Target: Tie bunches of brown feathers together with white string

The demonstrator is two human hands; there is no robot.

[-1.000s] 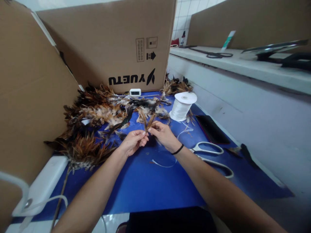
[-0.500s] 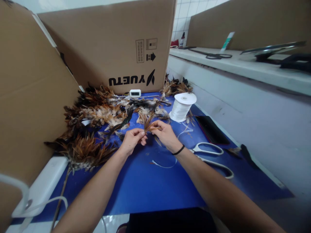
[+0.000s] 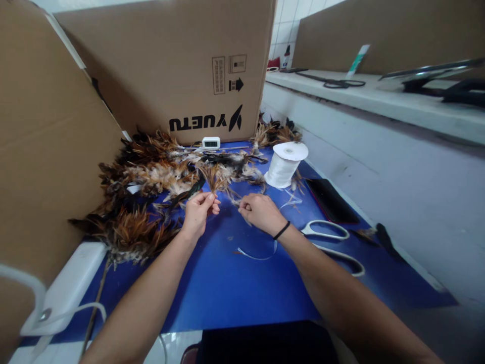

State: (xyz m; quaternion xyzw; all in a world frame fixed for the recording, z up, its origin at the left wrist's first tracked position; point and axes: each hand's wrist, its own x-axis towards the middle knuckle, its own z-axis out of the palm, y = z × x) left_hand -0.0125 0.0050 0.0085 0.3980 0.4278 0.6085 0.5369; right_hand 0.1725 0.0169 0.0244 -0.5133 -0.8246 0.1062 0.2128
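My left hand (image 3: pixel 200 211) pinches a small bunch of brown feathers (image 3: pixel 212 178), their tips fanned upward. To its right, my right hand (image 3: pixel 261 212) is curled closed with the knuckles up; a thin feather seems to stick out near its fingers, but what lies inside is hidden. Both hands hover over the blue tabletop (image 3: pixel 235 293), a little apart. Loose brown, black and pale feathers (image 3: pixel 151 177) lie in heaps behind and to the left. A thick brown feather bundle (image 3: pixel 132 232) rests nearer me. Below the right hand curls a thin white ribbon (image 3: pixel 257 259).
A white ribbon spool (image 3: pixel 283 169) stands behind my right hand. White-handled scissors (image 3: pixel 328 230) lie partly under my right forearm, near a dark phone (image 3: pixel 331 201). A small digital clock (image 3: pixel 211 143) sits before a large cardboard box (image 3: pixel 159 65). A white power strip (image 3: pixel 71 283) is at left.
My hands have moved apart. The left drew slightly left with the feather bunch, which now stands clear in its pinch; the right moved right and curled over.
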